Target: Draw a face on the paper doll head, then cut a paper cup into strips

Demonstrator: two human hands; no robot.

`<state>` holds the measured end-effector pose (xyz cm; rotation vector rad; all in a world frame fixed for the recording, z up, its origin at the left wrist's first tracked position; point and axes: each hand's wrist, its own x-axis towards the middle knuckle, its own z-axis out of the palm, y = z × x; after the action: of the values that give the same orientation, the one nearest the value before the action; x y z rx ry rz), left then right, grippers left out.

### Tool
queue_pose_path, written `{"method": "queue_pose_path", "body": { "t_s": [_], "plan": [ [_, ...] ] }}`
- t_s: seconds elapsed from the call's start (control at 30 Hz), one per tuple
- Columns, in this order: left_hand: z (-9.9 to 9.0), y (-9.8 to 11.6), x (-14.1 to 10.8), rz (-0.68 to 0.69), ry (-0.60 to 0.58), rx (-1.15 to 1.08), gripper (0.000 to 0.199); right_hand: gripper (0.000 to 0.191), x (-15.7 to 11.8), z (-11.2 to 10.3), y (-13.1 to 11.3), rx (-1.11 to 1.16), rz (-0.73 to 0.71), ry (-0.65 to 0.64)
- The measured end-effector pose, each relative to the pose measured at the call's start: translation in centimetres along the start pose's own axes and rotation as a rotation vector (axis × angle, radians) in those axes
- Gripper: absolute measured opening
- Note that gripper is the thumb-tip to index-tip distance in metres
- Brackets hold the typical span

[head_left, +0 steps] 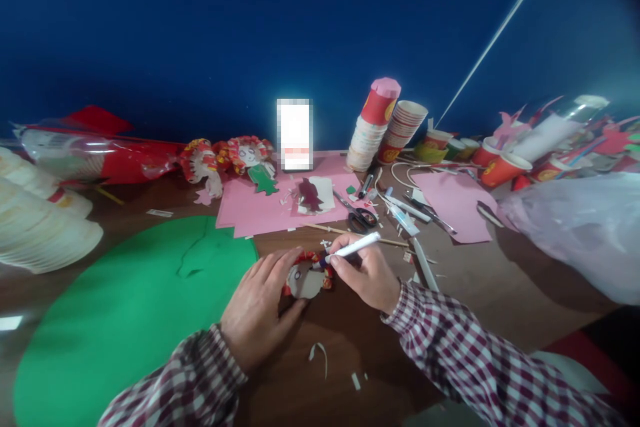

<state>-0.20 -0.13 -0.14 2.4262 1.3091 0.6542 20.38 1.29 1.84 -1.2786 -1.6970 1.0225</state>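
Observation:
A small round paper craft (306, 283) with a red and orange ruffled rim and a drawn eye lies on the brown table. My left hand (263, 300) holds it by its left side, fingers on the upper edge and thumb at the lower edge. Pinched in my right hand (366, 275) is a white marker (356, 246), its dark tip end over the craft's upper right rim. Whether the tip touches the craft cannot be made out.
Green sheet (150, 307) at left; pink sheets (250, 207), scissors (361, 215) and a utility knife (367, 185) ahead. Stacked cups (370, 133) and a bright blurred screen (295, 133) stand behind. Plastic bag (575, 227) at right; cup stack (45, 220) at far left.

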Motion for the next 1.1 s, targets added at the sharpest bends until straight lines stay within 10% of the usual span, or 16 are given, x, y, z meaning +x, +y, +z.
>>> {"method": "queue_pose_path", "body": {
  "t_s": [1.1],
  "plan": [
    [-0.11,0.15,0.04,0.003,0.011,-0.014,0.063,0.005,-0.03,0.00,0.09,-0.043,-0.004,0.001]
  ]
}}
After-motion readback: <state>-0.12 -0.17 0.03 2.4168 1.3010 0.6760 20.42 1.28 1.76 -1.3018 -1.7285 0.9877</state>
